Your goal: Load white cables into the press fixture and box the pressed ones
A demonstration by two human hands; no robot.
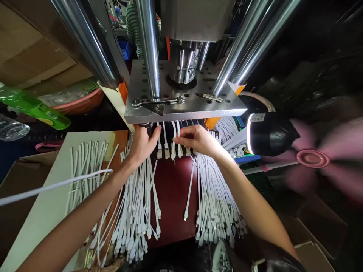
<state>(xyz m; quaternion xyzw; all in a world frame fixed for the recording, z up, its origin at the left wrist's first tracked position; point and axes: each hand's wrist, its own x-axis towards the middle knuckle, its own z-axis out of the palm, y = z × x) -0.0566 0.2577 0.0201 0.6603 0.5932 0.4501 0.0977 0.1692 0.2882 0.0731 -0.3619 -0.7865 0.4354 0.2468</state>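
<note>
A tall press fills the upper half of the view, its polished steel columns (pixel 147 45) rising from a thick grey platen (pixel 184 102) on which a spanner (pixel 159 101) lies loose. Under the front edge of that platen sits a dark fixture (pixel 170 132) with a row of white cables (pixel 166 141) laid side by side in it, their connector ends pointing toward the person. Below, on a dark red surface (pixel 172 189), two large bundles of the same cable hang down: the left bundle (pixel 136 219) fans out beneath the left forearm, and the right bundle (pixel 215 211) lies beneath the right forearm, with one lone cable (pixel 189 192) between them. Further left, more cables (pixel 87 162) rest on a pale card sheet (pixel 42 211). A black lamp (pixel 266 134) with a glowing rim shines in from the right, beside a spinning pink fan (pixel 312 158). The left hand (pixel 143 143) rests against the left end of the fixture, fingers curled and thumb stretched toward the row; whether it grips a cable I cannot tell. The right hand (pixel 197 139) pinches the top of one cable in the row between thumb and fingertips. Judging by the row, several slots are already filled while the slots under the right hand are hidden, so loading looks partway done, and the two big bundles suggest plenty of pieces remain to be handled.
</note>
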